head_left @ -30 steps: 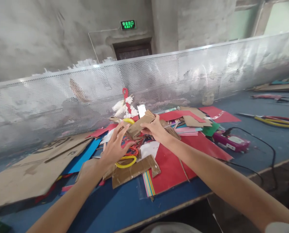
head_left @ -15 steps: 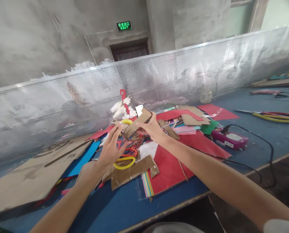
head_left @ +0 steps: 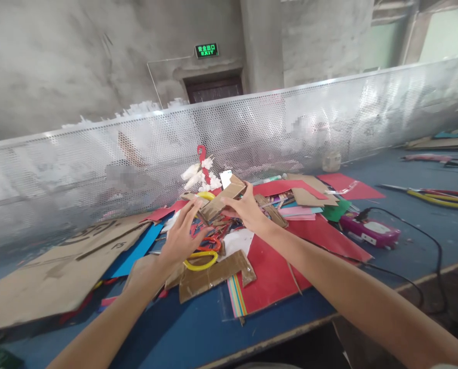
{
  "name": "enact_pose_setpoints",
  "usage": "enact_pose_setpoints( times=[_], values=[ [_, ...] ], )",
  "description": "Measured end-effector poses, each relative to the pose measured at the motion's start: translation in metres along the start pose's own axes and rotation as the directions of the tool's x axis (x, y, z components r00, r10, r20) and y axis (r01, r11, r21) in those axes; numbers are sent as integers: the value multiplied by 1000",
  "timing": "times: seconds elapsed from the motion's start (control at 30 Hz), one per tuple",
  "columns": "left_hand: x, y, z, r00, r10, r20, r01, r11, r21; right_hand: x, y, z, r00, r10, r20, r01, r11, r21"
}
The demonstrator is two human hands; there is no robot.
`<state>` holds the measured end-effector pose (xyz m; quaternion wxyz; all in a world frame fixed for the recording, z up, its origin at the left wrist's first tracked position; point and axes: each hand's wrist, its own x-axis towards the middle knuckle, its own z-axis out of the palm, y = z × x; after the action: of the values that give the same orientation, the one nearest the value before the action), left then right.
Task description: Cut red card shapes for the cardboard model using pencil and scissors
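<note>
My right hand (head_left: 247,209) grips a folded strip of brown cardboard (head_left: 229,196) between thumb and fingers, above a pile of paper scraps. To its left my left hand (head_left: 181,237) hangs with its fingers stretched and the thumb apart. Its fingertips are close to the strip's left end; whether they touch it I cannot tell. Below the hands lie yellow-handled scissors (head_left: 200,266) and a red scissor handle (head_left: 214,243). Behind the strip are a white card (head_left: 225,178) and a red stem with white paper flowers (head_left: 206,174).
Red paper sheets (head_left: 275,271) and a taped cardboard piece (head_left: 209,277) lie at the front of the blue table. A large cardboard sheet (head_left: 55,271) is at left. At right are a magenta device (head_left: 369,230) with a black cable and more scissors (head_left: 432,196). A perforated metal screen (head_left: 252,128) runs behind.
The view has shifted slightly, so the scene sits a little further right and lower. Both hands keep nearly the same pose, with the cardboard strip still in my right hand.
</note>
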<state>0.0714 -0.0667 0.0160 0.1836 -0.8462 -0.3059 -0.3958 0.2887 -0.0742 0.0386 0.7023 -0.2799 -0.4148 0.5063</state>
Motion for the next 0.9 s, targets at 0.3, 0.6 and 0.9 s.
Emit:
enact_pose_setpoints(
  times=[0.3, 0.6, 0.9],
  values=[
    [-3, -5, 2, 1000, -10, 21, 10, 1000, 6, 2, 3, -1, 1000, 2, -6, -2, 1000, 3],
    [3, 2, 4, 898, -432, -82, 328, 783, -528, 8, 0, -6, 994, -105, -33, 103, 993, -52],
    [8, 18, 10, 614, -575, 540, 502, -243, -830, 5, -9, -15, 944, -320, 84, 327, 942, -73]
  ],
)
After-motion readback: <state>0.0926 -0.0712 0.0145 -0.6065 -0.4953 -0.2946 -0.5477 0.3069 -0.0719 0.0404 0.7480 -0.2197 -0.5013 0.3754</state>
